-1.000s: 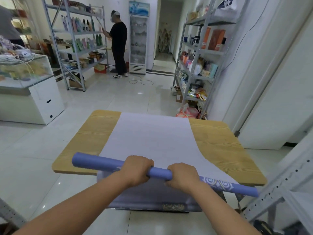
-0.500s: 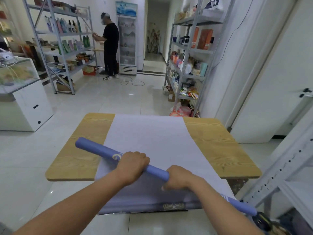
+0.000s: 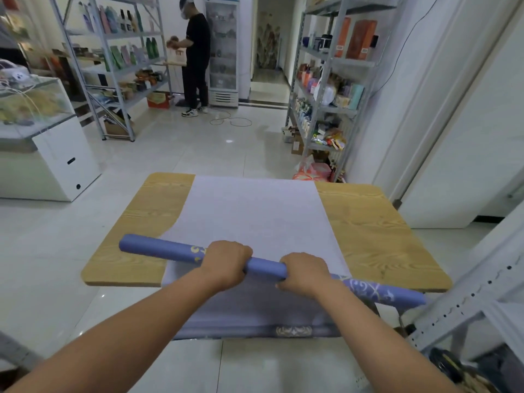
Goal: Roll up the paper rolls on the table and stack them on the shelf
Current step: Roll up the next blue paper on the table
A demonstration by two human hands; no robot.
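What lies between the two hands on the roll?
Head view: only a short bare stretch of the purple paper roll separates the left hand and right hand.

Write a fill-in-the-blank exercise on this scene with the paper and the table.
1. The number of hands gripping the paper roll is ____: the left hand and the right hand.
2. The flat sheet lies on a ____ table.
3. The person standing in the background wears a ____ shirt.

Missing words: two; wooden; black.
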